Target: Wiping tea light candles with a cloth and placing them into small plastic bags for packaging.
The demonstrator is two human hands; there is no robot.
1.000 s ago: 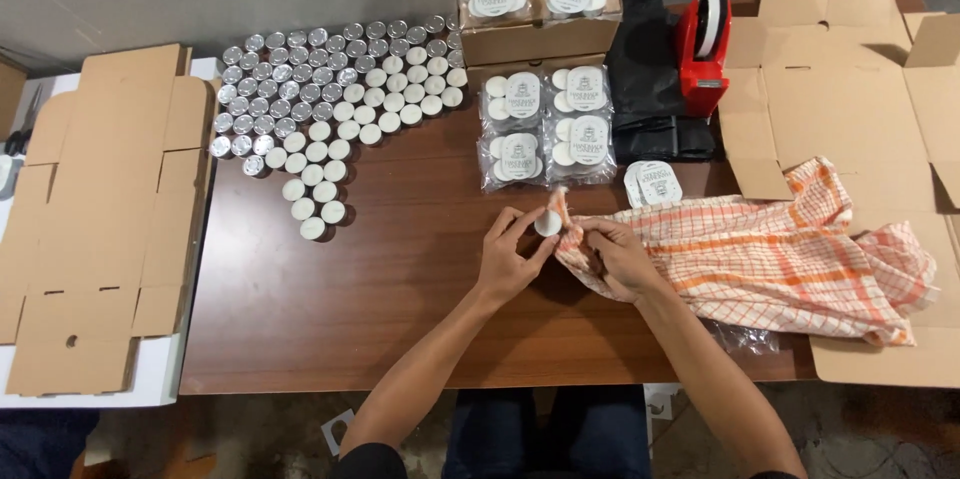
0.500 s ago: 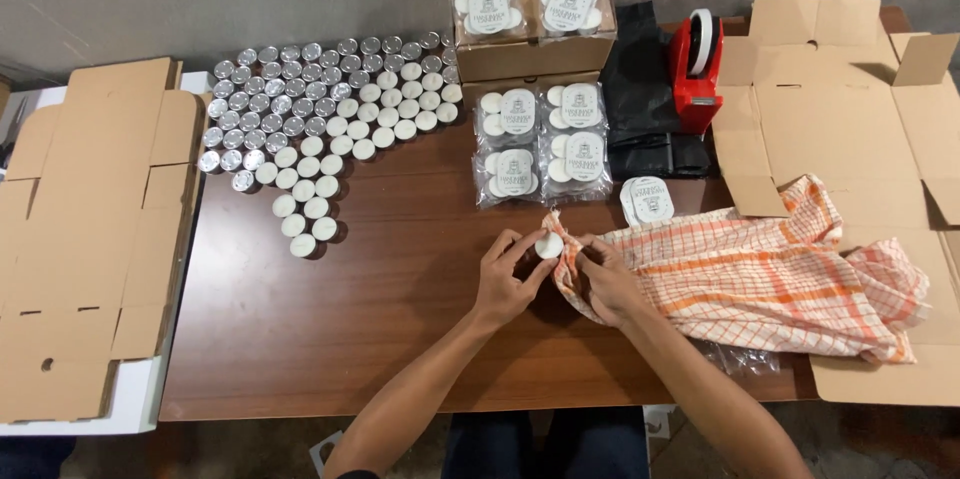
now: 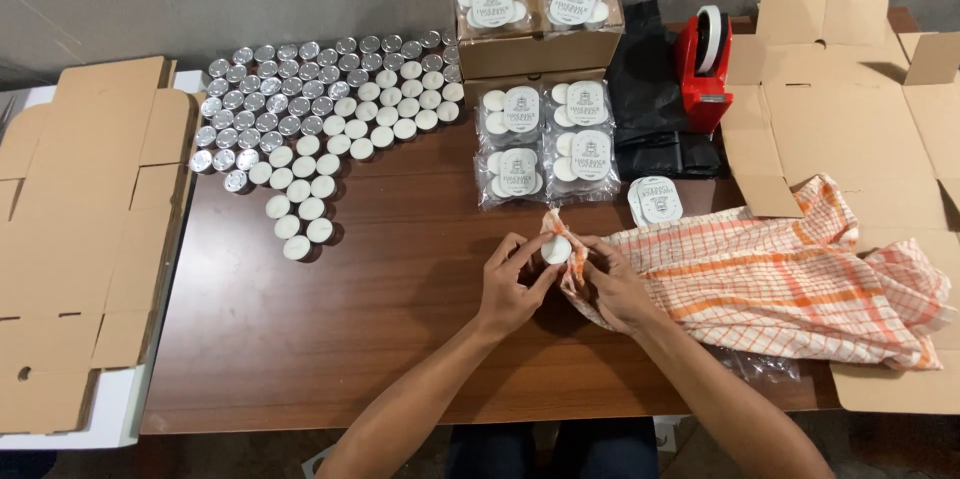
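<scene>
The small round white wax tealight (image 3: pixel 556 250) is looking smooth and matt, and the orange-and-white checked woven cloth (image 3: pixel 770 279), lying at three o'clock from it, is showing a soft, crumpled, dull weave. Beneath them the dark brown wooden tabletop (image 3: pixel 400 309) is giving off a faint polished sheen. At ten o'clock the rows of silvery metal-cupped tealights (image 3: pixel 300 89) are glinting brightly. At twelve o'clock the clear plastic packs of tealights (image 3: pixel 545 139) are looking glossy and crinkled. At two o'clock the red plastic tape dispenser (image 3: pixel 703 69) is shining smoothly. The flat brown cardboard box blanks (image 3: pixel 80 229) at nine o'clock are appearing matt and papery.
</scene>
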